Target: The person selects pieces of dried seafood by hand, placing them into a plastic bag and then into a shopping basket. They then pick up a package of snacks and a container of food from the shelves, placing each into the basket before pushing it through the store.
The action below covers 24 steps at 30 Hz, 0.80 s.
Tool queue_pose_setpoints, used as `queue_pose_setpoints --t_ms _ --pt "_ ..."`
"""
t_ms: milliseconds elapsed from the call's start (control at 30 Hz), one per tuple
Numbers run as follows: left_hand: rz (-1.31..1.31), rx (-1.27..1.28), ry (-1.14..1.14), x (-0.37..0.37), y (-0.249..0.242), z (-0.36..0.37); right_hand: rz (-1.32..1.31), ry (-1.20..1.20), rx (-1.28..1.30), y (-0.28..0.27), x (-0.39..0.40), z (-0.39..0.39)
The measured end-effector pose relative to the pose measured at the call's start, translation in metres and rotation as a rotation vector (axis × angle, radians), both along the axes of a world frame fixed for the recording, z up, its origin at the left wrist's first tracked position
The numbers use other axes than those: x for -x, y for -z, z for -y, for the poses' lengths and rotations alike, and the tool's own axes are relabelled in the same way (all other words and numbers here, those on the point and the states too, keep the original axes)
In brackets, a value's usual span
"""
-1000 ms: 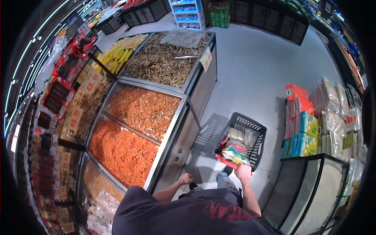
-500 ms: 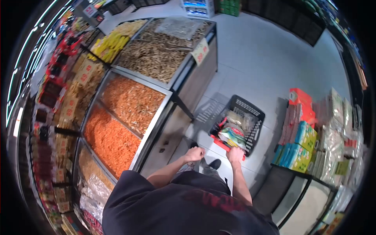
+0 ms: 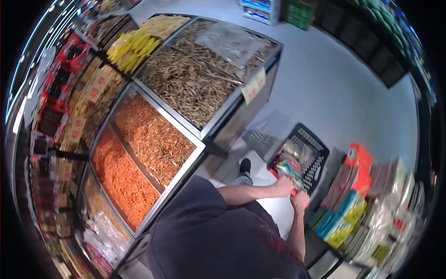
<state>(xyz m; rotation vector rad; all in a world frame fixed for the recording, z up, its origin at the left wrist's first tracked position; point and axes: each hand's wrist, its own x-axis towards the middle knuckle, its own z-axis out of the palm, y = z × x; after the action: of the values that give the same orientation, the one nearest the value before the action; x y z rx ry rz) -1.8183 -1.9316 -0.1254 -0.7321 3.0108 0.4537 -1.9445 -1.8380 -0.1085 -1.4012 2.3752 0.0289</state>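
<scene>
A black plastic shopping basket (image 3: 315, 148) with a red handle stands on the grey floor, holding several packaged goods (image 3: 291, 166). My right hand (image 3: 301, 200) grips the red handle at the basket's near edge. My left hand (image 3: 283, 186) has reached across and rests at the same near edge, touching the handle or the packages; I cannot tell which. Both arms stretch out from my dark shirt.
Steel bins of dried goods run along the left: orange dried shrimp (image 3: 139, 153), brown dried fish (image 3: 190, 83), yellow pieces (image 3: 134, 46). A price tag (image 3: 254, 86) hangs on the bin edge. Stacked packaged goods (image 3: 357, 200) crowd the right. Grey tiled floor (image 3: 334, 93) lies open ahead.
My left hand has moved right from beside my body to the basket's near edge, next to my right hand. The view has swung, bringing the basket closer to the right display.
</scene>
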Motion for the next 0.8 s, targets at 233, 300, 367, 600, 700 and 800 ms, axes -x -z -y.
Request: queue_pose_setpoints --t_ms 233,300,367,600,700,800 --pt "0.211 0.005 0.208 0.061 -0.034 0.109 -0.058 0.005 -0.174 0.013 0.059 0.087" --pt "0.188 -0.034 0.235 0.087 -0.028 0.128 -0.044 -0.025 -0.200 0.010 0.082 0.104" --pt "0.153 -0.098 0.278 0.101 -0.013 0.149 -0.026 0.018 -0.227 0.022 0.112 0.117" --pt "-0.270 0.178 0.381 0.169 0.059 0.243 0.020 0.153 -0.135 0.044 0.168 0.192" --pt "-0.029 0.091 0.467 0.203 0.050 0.290 0.121 0.157 -0.146 0.035 0.199 0.235" --pt "0.066 0.069 0.457 0.252 0.042 0.327 0.070 0.234 -0.041 0.049 0.233 0.265"
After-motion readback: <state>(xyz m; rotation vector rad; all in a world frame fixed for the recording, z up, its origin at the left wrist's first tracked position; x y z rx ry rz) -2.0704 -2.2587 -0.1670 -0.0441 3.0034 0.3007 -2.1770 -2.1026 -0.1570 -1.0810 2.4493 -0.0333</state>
